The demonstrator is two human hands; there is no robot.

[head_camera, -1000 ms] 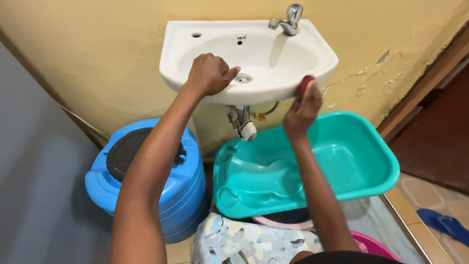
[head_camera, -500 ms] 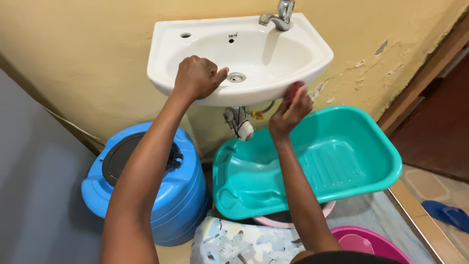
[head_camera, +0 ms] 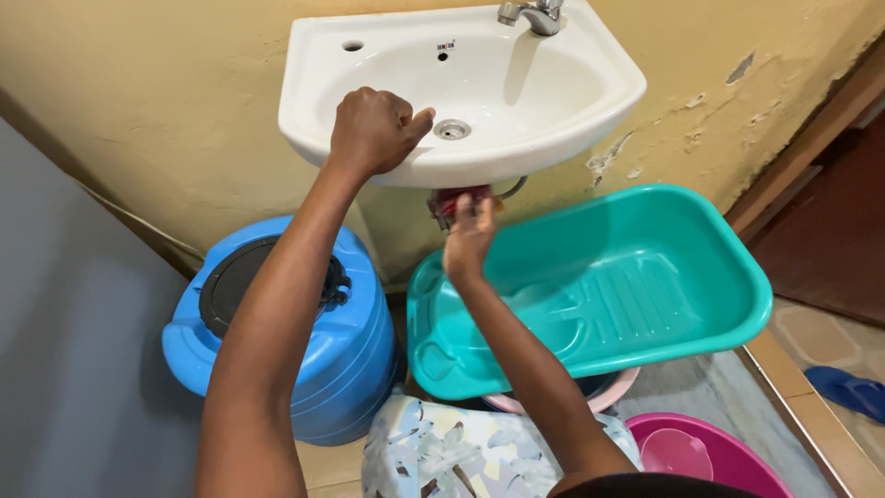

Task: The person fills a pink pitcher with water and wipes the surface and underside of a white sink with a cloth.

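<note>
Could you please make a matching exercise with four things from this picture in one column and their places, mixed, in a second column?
Things:
1. left hand
2. right hand
3. blue drum
4. tap

Places:
A. at the back rim of the white sink
B. on the floor, left of the teal tub
C. gripping the sink's front rim
D. under the sink, holding a reddish scrubber

Pairs: 1-C, 2-D, 3-B, 4-A
</note>
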